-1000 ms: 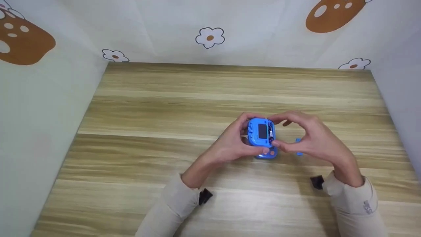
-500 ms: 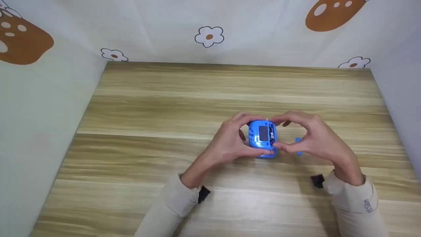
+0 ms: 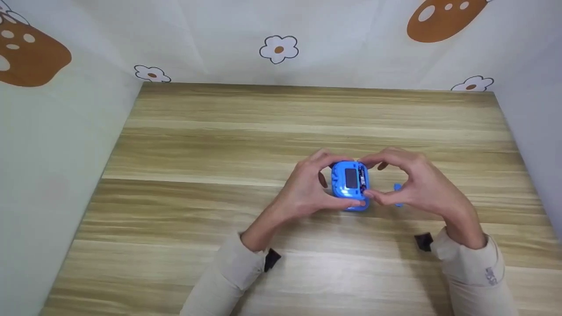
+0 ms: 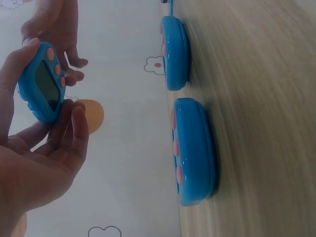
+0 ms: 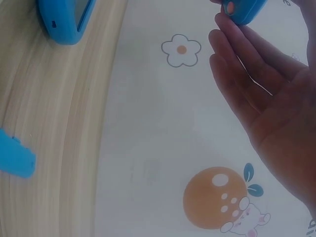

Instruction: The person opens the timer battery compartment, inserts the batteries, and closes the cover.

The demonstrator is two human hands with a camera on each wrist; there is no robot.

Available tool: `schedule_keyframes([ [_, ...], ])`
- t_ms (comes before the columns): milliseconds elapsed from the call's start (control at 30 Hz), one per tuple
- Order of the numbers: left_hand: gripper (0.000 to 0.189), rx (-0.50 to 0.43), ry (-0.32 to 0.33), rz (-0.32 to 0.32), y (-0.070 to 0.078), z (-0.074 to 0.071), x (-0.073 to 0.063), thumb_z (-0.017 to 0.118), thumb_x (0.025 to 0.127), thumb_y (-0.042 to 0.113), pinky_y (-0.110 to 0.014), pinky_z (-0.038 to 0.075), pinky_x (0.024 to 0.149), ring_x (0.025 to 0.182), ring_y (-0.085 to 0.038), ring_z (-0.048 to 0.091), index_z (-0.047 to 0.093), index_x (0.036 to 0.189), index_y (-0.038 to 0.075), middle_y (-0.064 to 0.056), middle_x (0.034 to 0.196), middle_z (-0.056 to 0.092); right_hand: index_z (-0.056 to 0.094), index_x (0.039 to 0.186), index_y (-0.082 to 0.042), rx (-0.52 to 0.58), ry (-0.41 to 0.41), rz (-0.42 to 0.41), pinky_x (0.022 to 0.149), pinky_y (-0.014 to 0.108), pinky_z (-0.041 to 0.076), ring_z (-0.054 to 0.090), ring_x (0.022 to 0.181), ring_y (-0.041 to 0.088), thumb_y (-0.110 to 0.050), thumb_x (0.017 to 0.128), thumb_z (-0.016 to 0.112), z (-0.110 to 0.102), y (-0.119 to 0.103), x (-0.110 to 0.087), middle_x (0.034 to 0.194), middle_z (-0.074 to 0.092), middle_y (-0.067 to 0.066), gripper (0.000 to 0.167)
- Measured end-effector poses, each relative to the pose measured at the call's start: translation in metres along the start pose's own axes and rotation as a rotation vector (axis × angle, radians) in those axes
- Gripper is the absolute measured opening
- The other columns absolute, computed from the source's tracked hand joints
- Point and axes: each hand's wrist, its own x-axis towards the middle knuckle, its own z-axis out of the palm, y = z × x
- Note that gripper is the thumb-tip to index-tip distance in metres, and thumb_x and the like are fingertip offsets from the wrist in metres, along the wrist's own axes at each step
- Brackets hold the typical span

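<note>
A small blue electronic gadget [image 3: 351,180] is held up between both hands, its back to the head camera. A long slot with a battery [image 3: 362,176] inside lies bare along its right side. My left hand [image 3: 305,186] grips the gadget by its far and near edges. With thumb and forefinger, my right hand [image 3: 410,180] pinches its right end beside the slot. The left wrist view shows the gadget's front [image 4: 47,84], with a dark screen and pink buttons. On the table a loose blue plastic piece [image 3: 398,195] lies partly behind the right thumb.
Two similar blue gadgets, one nearer [image 4: 195,153] and one with a cord [image 4: 175,54], rest on the wooden table [image 3: 219,145]. In the head view, one gadget's edge [image 3: 358,208] shows below the left thumb. Patterned sheets [image 3: 219,39] enclose the table's back and sides.
The held gadget has shifted slightly nearer and tilted, covering more of the one beneath. My left fingers and thumb have moved a little along its edges; my right hand has barely moved.
</note>
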Motion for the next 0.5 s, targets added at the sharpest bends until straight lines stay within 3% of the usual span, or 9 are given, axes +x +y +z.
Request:
schedule_keyframes([
  [133, 0.072, 0.015, 0.01, 0.009, 0.0003, 0.0001, 0.0001, 0.087, 0.067, 0.051, -0.024, 0.052, 0.063, 0.09, -0.01, 0.054, 0.064, 0.126, 0.017, 0.009, 0.113, 0.057, 0.066, 0.122, -0.014, -0.009, -0.003, -0.005, 0.085, 0.024, 0.047, 0.061, 0.101, 0.011, -0.015, 0.075, 0.086, 0.0005, 0.0043, -0.001, 0.111, 0.067, -0.006, 0.051],
  [333, 0.07, 0.003, 0.037, -0.003, 0.001, 0.0004, 0.0, 0.089, 0.065, 0.049, -0.025, 0.051, 0.062, 0.087, -0.011, 0.054, 0.066, 0.123, 0.018, 0.011, 0.109, 0.057, 0.064, 0.125, -0.024, 0.048, -0.031, 0.064, 0.088, 0.027, 0.047, 0.06, 0.104, 0.012, -0.022, 0.081, 0.082, 0.0006, 0.0058, -0.0025, 0.114, 0.066, -0.012, 0.048],
  [500, 0.071, 0.085, 0.072, -0.001, 0.0024, 0.0032, -0.0007, 0.091, 0.064, 0.046, -0.026, 0.05, 0.073, 0.092, -0.009, 0.052, 0.066, 0.123, 0.015, 0.009, 0.108, 0.057, 0.063, 0.126, -0.025, 0.128, -0.045, 0.152, 0.092, 0.028, 0.045, 0.061, 0.106, 0.013, -0.024, 0.083, 0.08, 0.0025, 0.0027, -0.0024, 0.115, 0.066, -0.01, 0.046],
])
